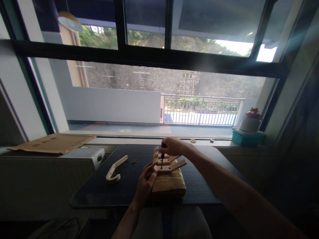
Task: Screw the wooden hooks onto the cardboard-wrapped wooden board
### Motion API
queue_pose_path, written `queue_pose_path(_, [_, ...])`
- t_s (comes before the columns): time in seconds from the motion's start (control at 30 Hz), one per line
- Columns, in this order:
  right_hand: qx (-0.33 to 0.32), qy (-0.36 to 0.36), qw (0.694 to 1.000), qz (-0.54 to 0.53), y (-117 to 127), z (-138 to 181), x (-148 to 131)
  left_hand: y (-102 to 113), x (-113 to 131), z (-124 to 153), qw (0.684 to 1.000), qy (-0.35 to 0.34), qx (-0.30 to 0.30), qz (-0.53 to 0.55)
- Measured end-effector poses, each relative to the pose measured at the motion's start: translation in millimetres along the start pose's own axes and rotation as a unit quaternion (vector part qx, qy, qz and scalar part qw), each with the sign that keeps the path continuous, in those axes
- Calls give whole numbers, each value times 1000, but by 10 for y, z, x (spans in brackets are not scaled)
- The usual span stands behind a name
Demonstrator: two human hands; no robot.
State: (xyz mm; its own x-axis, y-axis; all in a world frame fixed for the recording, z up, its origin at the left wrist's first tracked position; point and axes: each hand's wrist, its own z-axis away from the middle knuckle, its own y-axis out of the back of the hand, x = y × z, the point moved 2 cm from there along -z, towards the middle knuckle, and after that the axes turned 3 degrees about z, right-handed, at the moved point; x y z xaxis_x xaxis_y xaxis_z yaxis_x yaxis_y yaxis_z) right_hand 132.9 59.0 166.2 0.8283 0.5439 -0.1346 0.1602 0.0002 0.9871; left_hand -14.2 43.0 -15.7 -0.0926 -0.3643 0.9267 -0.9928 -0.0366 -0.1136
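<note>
My right hand (173, 146) is closed round the handle of a screwdriver (162, 160) held upright, its tip down on a wooden hook rack (167, 162). The rack has several curved wooden hooks and rests on a brown paper-wrapped block (169, 184). My left hand (146, 181) grips the near left end of the rack, fingers curled on it. A separate curved wooden hook (115, 169) lies on the dark table (99, 192) to the left. A few small screws (134, 161) lie between that hook and the rack.
A white heater (84, 154) and a flat cardboard sheet (53, 142) sit left of the table. On the windowsill at the right stands a teal box (246, 137) with a white pot on it. A large window fills the wall behind.
</note>
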Motion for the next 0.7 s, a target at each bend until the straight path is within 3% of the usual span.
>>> queue_pose_path(0.33, [-19,42,999,9,54,8,-7,8,-23,7,1000,14,1,0])
queue_pose_path(0.7, [24,-14,998,50,-50,-48,-44,-3,18,10,1000,9,9,-2])
